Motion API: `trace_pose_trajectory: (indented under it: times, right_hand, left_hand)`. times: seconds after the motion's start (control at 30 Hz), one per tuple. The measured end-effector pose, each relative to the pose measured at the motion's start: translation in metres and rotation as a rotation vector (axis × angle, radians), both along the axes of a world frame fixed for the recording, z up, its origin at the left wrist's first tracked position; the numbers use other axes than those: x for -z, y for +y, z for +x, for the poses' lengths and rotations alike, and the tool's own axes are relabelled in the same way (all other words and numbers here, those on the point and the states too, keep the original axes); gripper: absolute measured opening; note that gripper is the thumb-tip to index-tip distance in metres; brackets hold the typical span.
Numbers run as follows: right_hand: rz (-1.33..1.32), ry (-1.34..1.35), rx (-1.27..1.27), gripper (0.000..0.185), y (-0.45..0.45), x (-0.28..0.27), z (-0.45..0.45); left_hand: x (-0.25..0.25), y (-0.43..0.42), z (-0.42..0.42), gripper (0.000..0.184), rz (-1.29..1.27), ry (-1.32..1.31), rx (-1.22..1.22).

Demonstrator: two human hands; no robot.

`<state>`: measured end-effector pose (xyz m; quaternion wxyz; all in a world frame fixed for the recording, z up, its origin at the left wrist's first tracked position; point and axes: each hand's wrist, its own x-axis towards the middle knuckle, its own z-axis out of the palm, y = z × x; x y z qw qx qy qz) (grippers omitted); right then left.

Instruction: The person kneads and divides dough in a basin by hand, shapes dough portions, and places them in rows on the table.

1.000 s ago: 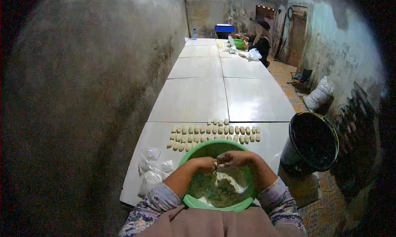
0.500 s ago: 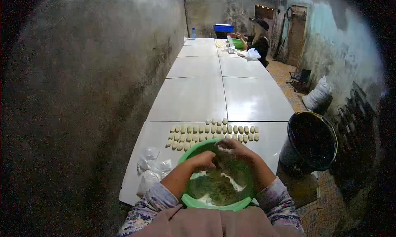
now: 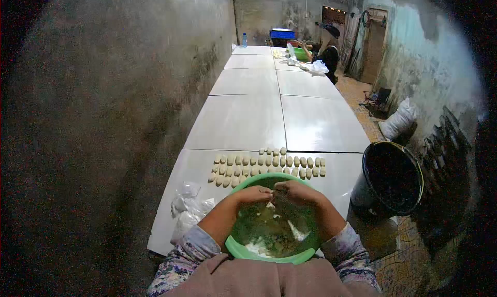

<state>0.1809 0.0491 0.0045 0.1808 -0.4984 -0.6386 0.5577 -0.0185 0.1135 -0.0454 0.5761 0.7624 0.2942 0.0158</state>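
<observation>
A green basin point(image 3: 300, 256) stands at the table's near edge, with white flour-like powder and a mottled mass inside. Over its far half, my left hand point(image 3: 254, 194) and my right hand point(image 3: 296, 191) meet at the fingertips. Both have their fingers closed, and what they pinch is too small to make out. Just below the fingers is a small pale piece point(image 3: 271, 206). Beyond the basin, several pale dough-like pieces point(image 3: 267, 161) lie in rows on the table. Clear plastic bags point(image 3: 189, 209) with white contents lie to the left.
The long white table point(image 3: 243, 121) runs away from me beside a wall. To its right is a large black bucket point(image 3: 392, 178), with a white sack point(image 3: 399, 118) behind. At the far end a person point(image 3: 327, 51) sits by another green basin point(image 3: 300, 54).
My hands parted slightly, the right one rising toward the basin's far rim, then came back together at the fingertips. Small pale bits now show below them.
</observation>
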Motion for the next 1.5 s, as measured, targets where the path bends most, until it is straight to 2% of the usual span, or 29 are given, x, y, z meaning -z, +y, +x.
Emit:
trace_pose_trajectory:
  times: [0.07, 0.2, 0.27, 0.3, 0.37, 0.4, 0.43, 0.5, 0.57, 0.63, 0.67, 0.7, 0.77, 0.8, 0.83, 0.9, 0.93, 0.97, 1.0, 1.03, 1.07, 1.1, 1.17, 1.2, 1.23, 1.3, 1.37, 1.43, 1.5]
  right_hand:
    - [0.127, -0.040, -0.029, 0.022, -0.003, -0.013, 0.001]
    - [0.129, 0.047, 0.021, 0.014, 0.023, 0.045, 0.016]
    - [0.609, 0.169, 0.102, 0.015, 0.041, 0.069, 0.029]
    - [0.610, 0.166, 0.095, 0.015, 0.036, 0.058, 0.027]
    - [0.349, 0.347, 0.030, 0.014, 0.011, 0.018, 0.011]
    - [0.099, 0.253, 0.117, 0.012, 0.011, 0.010, 0.003]
    - [0.102, 0.262, 0.124, 0.012, 0.007, 0.007, 0.001]
    - [-0.118, 0.442, 0.156, 0.030, -0.001, 0.004, 0.001]
    - [-0.100, 0.421, 0.173, 0.027, 0.004, 0.011, 0.004]
    - [0.172, 0.337, 0.219, 0.027, 0.009, 0.014, 0.003]
    - [0.361, 0.102, 0.208, 0.016, 0.011, 0.012, 0.008]
    - [0.360, 0.101, 0.208, 0.016, 0.014, 0.017, 0.010]
    - [0.723, -0.625, 0.110, 0.024, 0.029, 0.039, 0.017]
    - [0.676, -0.389, 0.153, 0.032, 0.043, 0.057, 0.024]
    - [0.674, -0.390, 0.153, 0.032, 0.048, 0.070, 0.023]
    - [0.743, -0.428, 0.322, 0.039, 0.048, 0.087, 0.013]
    - [0.552, -0.368, 0.294, 0.041, 0.022, 0.032, -0.003]
    - [0.554, -0.368, 0.295, 0.041, 0.024, 0.037, -0.003]
    - [0.723, -0.208, 0.263, 0.042, 0.024, 0.038, -0.006]
    - [0.887, -0.043, 0.227, 0.045, 0.024, 0.038, -0.007]
    - [0.405, 0.106, 0.203, 0.046, 0.020, 0.038, -0.003]
    - [0.406, 0.106, 0.201, 0.046, 0.022, 0.037, -0.006]
    - [0.350, 0.348, 0.254, 0.038, 0.024, 0.037, -0.015]
    - [0.393, 0.254, 0.333, 0.026, 0.022, 0.032, -0.015]
    - [0.394, 0.254, 0.332, 0.026, 0.024, 0.036, -0.013]
    - [0.782, 0.082, 0.295, 0.021, 0.030, 0.047, -0.007]
    - [0.797, -0.012, 0.252, 0.021, 0.013, 0.017, -0.008]
    - [0.810, -0.104, 0.206, 0.021, 0.012, 0.014, -0.007]
    - [0.563, 0.159, 0.245, 0.018, 0.026, 0.036, -0.001]
  left_hand:
    - [-0.001, -0.007, 0.001, 0.036, -0.058, -0.041, -0.014]
    - [0.047, 0.022, -0.001, 0.035, 0.011, -0.033, 0.134]
    - [0.073, 0.030, -0.003, 0.040, 0.073, 0.126, 0.368]
    - [0.051, 0.020, -0.001, 0.040, 0.075, 0.121, 0.363]
    - [-0.013, -0.011, 0.008, 0.045, 0.136, -0.022, 0.078]
    - [0.017, -0.001, 0.013, 0.049, 0.137, -0.051, -0.013]
    - [0.019, 0.001, 0.011, 0.049, 0.140, -0.043, -0.006]
    - [0.024, 0.004, 0.008, 0.041, 0.210, -0.281, 0.051]
    - [0.026, 0.009, 0.010, 0.036, 0.148, -0.281, -0.003]
    - [0.020, 0.010, 0.012, 0.033, 0.030, -0.319, -0.210]
    - [0.018, 0.009, 0.011, 0.030, 0.147, -0.242, -0.236]
    - [0.020, 0.011, 0.011, 0.030, 0.146, -0.242, -0.236]
    - [0.027, 0.017, 0.012, 0.028, 0.239, -0.330, -0.123]
    - [0.023, 0.014, 0.012, 0.028, 0.236, -0.331, -0.123]
    - [0.016, 0.010, 0.012, 0.027, 0.158, -0.329, -0.135]
    - [0.014, 0.010, 0.013, 0.027, 0.083, -0.327, -0.146]
    - [0.022, 0.015, 0.015, 0.028, 0.023, -0.283, -0.175]
    - [0.028, 0.019, 0.016, 0.029, -0.037, -0.239, -0.204]
    - [0.031, 0.020, 0.015, 0.029, -0.034, -0.240, -0.203]
    - [0.035, 0.020, 0.013, 0.031, 0.091, -0.220, -0.227]
    - [0.038, 0.021, 0.012, 0.034, 0.215, -0.199, -0.252]
    - [0.050, 0.029, 0.011, 0.034, 0.217, -0.201, -0.254]
    - [0.078, 0.049, 0.010, 0.043, -0.249, -0.314, -0.166]
    - [0.070, 0.045, 0.010, 0.043, -0.248, -0.314, -0.167]
    - [0.052, 0.037, 0.012, 0.047, -0.297, -0.319, -0.239]
    - [0.012, 0.016, 0.009, 0.050, -0.346, -0.324, -0.309]
    - [-0.020, -0.003, -0.001, 0.054, -0.267, -0.331, -0.241]
    - [0.007, 0.011, 0.002, 0.052, -0.377, -0.434, -0.155]
    - [0.030, 0.026, 0.005, 0.050, -0.485, -0.535, -0.067]
